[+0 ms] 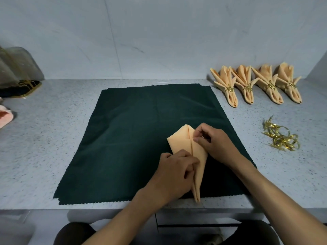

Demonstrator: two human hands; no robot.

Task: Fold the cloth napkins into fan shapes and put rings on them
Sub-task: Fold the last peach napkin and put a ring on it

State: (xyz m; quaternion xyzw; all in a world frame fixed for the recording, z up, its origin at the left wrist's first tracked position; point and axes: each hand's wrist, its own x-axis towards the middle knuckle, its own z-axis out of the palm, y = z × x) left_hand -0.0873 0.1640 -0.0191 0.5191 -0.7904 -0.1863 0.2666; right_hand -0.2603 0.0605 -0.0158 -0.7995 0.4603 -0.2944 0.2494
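A speckled grey stone table (53,138) is shown from above, backed by a pale marbled wall (141,32) that turns a corner at the far right. A dark green cloth (132,129) with pinked edges is spread flat at the table's centre, its near edge lying close to the table's front edge. On the cloth's near right part, a peach napkin (180,138) is laid, folded into a long kite shape whose narrow tip reaches just past the cloth's near edge. The left hand (175,174) is pressed onto the napkin's lower left flap, with its fingers curled against the fold. The right hand (212,140) is placed at the central seam; its grip is closed, the cloth there being pinched between thumb and fingertips. Four finished peach fan napkins (256,84), each bound by a gold ring, are lined up at the far right of the table near the wall. A loose heap of gold napkin rings (281,137) is seen just right of the green cloth, apart from it. A sheer grey pouch (17,66) on a dark, gold-edged object and a pink cloth (5,117) are seen at the left edge.
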